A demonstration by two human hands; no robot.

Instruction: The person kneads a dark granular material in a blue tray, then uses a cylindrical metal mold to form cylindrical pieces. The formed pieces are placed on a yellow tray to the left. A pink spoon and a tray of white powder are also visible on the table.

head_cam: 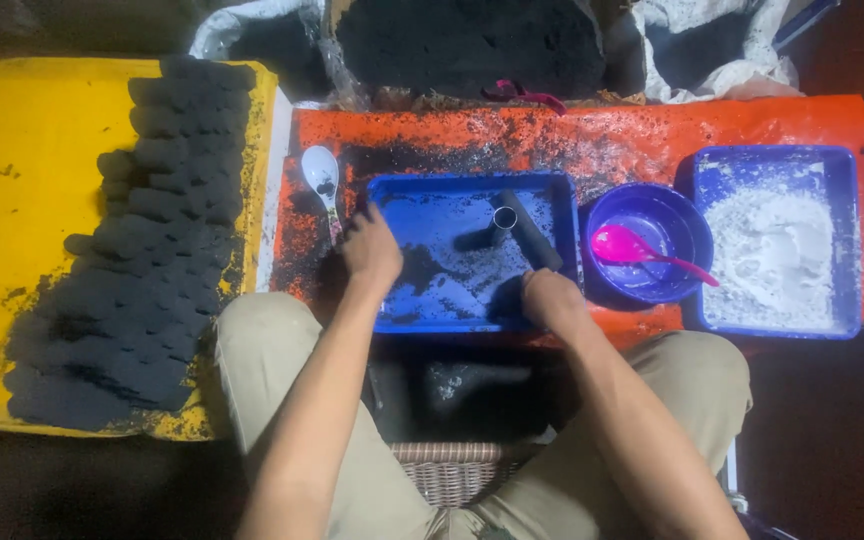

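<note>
Head view showed the left hand [370,250] resting at the left rim of the middle blue tray [472,185], fingers curled over black powder; whether it pinched anything could not be told. The right hand [549,298] sat at the tray's near right corner, loosely closed, and what it held, if anything, was hidden. Inside the tray lay 2 pieces: a short metal tube [504,218] standing open-end up and a dark rod [532,232] leaning beside it, touching.

The tube looked easy to knock over (a sweep of either wrist would do it), and powder could spill across the orange sheet [592,140], already dusted black. The purple bowl [652,215] with its pink spoon [632,247] stood just beside the tray's right wall, so the right hand had little room that way. The white spoon [321,172] lay near the left rim. Rows of dark briquettes [152,250] crowded the yellow board [22,200]; the white-powder tray [777,160] sat well apart.
</note>
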